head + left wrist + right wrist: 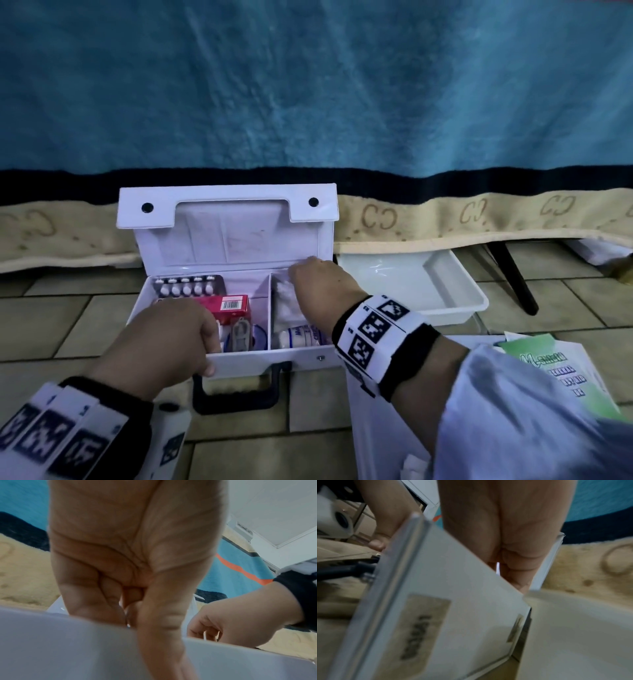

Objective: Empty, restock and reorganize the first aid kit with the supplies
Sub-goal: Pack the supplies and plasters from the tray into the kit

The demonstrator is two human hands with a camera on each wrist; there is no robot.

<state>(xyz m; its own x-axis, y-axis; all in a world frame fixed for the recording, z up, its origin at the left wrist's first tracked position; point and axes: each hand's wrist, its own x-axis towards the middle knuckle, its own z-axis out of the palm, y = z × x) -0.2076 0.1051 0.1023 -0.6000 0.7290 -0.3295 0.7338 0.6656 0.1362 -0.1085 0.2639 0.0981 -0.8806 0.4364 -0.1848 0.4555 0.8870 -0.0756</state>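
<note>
White first aid kit open on tiled floor, lid upright. Left hand grips front wall, fingers curled over rim. Right hand reaches into right compartment at clear bag; whether it pinches the bag, cannot tell. Left compartment: pill strip, red box with barcode. Leaflet writing unreadable.
</note>
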